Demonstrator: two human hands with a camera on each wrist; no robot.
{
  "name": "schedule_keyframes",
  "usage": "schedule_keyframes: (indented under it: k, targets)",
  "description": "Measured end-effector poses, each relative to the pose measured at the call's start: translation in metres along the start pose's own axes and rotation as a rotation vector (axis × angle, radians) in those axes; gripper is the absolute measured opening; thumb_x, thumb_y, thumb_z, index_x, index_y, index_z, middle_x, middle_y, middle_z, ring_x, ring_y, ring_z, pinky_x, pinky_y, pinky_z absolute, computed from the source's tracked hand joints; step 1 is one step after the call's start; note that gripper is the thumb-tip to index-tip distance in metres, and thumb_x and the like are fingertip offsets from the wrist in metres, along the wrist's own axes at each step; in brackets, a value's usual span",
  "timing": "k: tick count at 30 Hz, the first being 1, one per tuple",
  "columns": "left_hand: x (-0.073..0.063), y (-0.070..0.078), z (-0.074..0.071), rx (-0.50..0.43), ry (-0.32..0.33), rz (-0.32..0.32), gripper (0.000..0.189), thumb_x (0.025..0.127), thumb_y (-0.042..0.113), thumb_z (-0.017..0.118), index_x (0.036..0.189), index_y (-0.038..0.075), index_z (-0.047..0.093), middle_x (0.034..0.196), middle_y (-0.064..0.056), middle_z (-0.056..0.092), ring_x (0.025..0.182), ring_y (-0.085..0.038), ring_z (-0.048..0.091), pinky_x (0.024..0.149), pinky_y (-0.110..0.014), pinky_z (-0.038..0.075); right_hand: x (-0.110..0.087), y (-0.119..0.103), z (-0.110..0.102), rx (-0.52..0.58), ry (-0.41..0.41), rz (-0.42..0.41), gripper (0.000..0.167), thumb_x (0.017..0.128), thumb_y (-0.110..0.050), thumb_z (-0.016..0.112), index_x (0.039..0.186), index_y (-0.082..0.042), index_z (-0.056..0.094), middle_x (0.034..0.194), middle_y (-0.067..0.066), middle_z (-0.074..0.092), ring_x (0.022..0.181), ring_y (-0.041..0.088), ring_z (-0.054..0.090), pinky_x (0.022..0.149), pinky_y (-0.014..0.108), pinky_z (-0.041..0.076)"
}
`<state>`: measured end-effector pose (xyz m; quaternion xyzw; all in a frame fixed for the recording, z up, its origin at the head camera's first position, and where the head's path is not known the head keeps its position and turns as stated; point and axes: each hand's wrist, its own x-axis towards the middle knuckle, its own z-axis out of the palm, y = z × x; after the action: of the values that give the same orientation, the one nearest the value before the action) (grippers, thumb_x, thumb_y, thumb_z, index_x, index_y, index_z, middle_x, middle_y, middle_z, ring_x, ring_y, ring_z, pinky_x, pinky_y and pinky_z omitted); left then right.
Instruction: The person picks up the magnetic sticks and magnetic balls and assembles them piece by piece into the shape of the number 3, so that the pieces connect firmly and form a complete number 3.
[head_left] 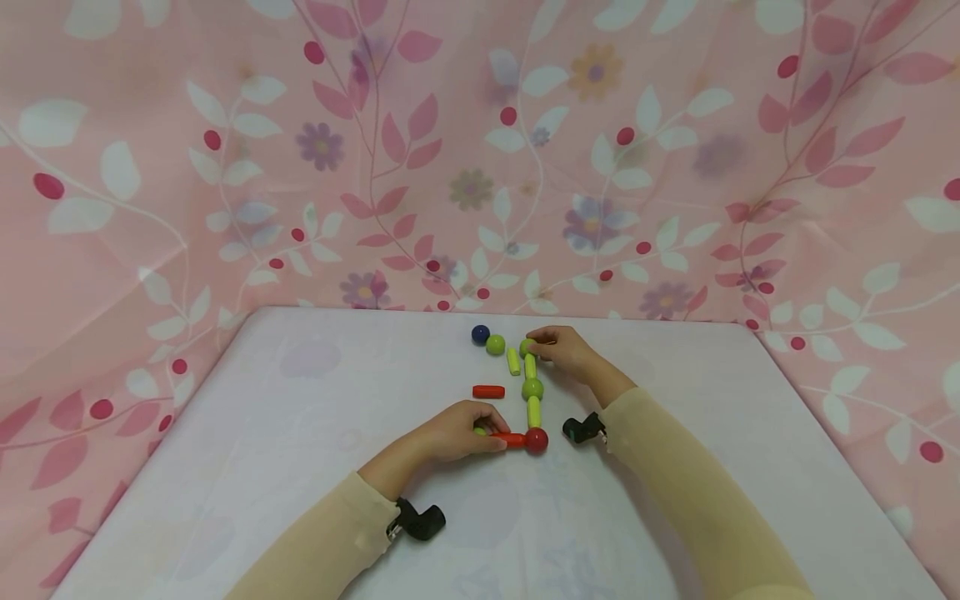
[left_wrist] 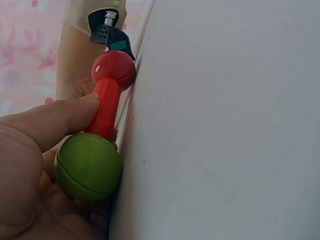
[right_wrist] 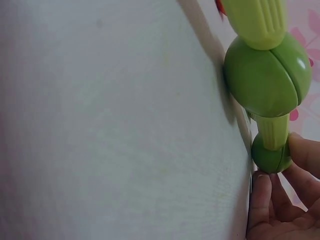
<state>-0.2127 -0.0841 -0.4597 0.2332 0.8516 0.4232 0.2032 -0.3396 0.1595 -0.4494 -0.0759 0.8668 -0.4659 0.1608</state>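
Balls and rods are joined in an L shape on the table. At its near corner is a red ball. My left hand pinches the red rod between thumb and fingers; a green ball on that rod's other end sits within the hand. From the red ball a yellow-green rod runs away to a middle green ball, then a second yellow-green rod reaches the far green ball. That far ball is gripped by the fingers and thumb of my right hand.
Left of the chain lie a loose red rod and a loose yellow-green rod. Behind them are a dark blue ball and a loose green ball. A floral curtain hangs beyond the white table.
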Motion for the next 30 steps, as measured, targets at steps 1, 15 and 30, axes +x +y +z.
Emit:
schedule_keyframes:
  k: [1, 15, 30]
  targets:
    - [0.0000, 0.0000, 0.0000, -0.001, 0.001, -0.001, 0.011, 0.091, 0.025, 0.076, 0.101, 0.024, 0.072, 0.092, 0.011, 0.065, 0.091, -0.014, 0.056, 0.083, -0.034, 0.046, -0.0002, 0.0000, -0.0001, -0.004, 0.001, -0.002, 0.040, 0.101, -0.026, 0.062, 0.136, -0.008, 0.060, 0.132, 0.012, 0.061, 0.114, 0.028, 0.058, 0.101, 0.045, 0.044]
    - [0.0018, -0.0003, -0.0006, -0.008, -0.006, 0.022, 0.013, 0.090, 0.023, 0.076, 0.102, 0.021, 0.072, 0.092, 0.009, 0.065, 0.090, -0.013, 0.056, 0.082, -0.033, 0.046, -0.0009, 0.0020, -0.0011, 0.014, -0.014, 0.007, 0.039, 0.101, -0.026, 0.062, 0.136, -0.010, 0.059, 0.134, 0.011, 0.059, 0.120, 0.028, 0.056, 0.105, 0.047, 0.042]
    - [0.0024, 0.0010, -0.0053, -0.046, -0.023, 0.006, 0.012, 0.094, 0.023, 0.071, 0.104, 0.017, 0.073, 0.091, 0.007, 0.067, 0.084, -0.014, 0.057, 0.074, -0.028, 0.048, 0.0000, 0.0055, -0.0027, 0.027, -0.030, -0.016, 0.039, 0.100, -0.026, 0.062, 0.135, -0.009, 0.059, 0.133, 0.011, 0.060, 0.121, 0.027, 0.055, 0.106, 0.047, 0.041]
